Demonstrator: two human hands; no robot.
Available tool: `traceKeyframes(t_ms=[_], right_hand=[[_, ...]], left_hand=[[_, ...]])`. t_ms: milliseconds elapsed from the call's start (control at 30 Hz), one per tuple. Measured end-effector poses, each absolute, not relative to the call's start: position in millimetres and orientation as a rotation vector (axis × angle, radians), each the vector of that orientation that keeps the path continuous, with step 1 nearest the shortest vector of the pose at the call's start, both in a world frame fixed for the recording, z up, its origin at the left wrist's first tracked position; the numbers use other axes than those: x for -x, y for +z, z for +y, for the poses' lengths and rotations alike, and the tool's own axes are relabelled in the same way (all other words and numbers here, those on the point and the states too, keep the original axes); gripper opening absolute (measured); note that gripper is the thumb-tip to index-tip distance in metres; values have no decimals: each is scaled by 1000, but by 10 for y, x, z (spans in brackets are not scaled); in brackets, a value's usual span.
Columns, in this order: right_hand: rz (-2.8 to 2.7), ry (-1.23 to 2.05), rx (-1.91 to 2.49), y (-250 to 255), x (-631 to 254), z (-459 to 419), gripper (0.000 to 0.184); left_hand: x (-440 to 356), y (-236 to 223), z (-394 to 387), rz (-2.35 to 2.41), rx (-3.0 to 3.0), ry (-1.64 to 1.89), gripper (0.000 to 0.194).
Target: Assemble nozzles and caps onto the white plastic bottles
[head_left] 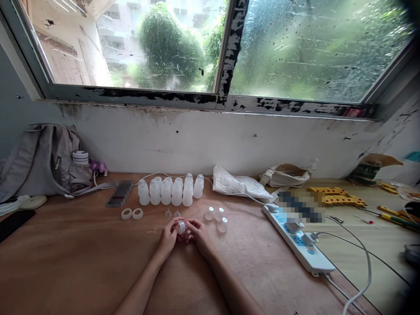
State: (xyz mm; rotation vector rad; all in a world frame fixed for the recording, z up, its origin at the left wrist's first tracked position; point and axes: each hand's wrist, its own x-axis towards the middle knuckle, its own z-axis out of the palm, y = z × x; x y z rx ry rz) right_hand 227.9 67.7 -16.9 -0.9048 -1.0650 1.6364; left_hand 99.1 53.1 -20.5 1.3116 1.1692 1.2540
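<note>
My left hand [169, 236] and my right hand [197, 234] meet at the middle of the brown table [82, 258]. Together they pinch a small white round part [181, 226] between their fingertips. Just beyond them stand several white plastic bottles [170, 190] in a row. Clear round caps [216, 216] lie to the right of my hands, two tiny clear pieces [172, 214] sit in front of the bottles, and two white rings [131, 213] lie to the left.
A grey backpack [41, 159] leans at the far left wall. A white plastic bag [239, 183] and a beige pouch [285, 176] lie behind a white power strip [300, 243] with cables. Yellow parts [334, 196] and tools [393, 216] sit at the right.
</note>
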Motion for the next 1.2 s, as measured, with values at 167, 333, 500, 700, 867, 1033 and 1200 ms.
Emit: traceKeyframes(t_ms=[167,333,500,700,867,1033,1200], right_hand=[[-1101,1591,923,-142,-2268,643,33],[-1142,1545,934,-127,-2272,634,31],[-1191,1487,949,-123,-2299,652,30],[-1239,1399,976,-116,-2358,705,30],[-1259,1377,994,-137,-2368,712,31],[-1228,1307,1027,-141,-2424,743,37],[-1191,1248,1061,-155,-2460,778,40]], left_hand=[[-960,-105,495,1090,-1206,1209,36],[-933,-72,479,1049,-1180,1196,43],[-945,-112,506,1081,-1211,1198,40],[-943,-117,531,1109,-1263,1165,38],[-954,-66,502,1168,-1332,1110,41],[-881,266,523,1310,-1489,1077,42],[-728,1119,875,1474,-1834,1062,33]])
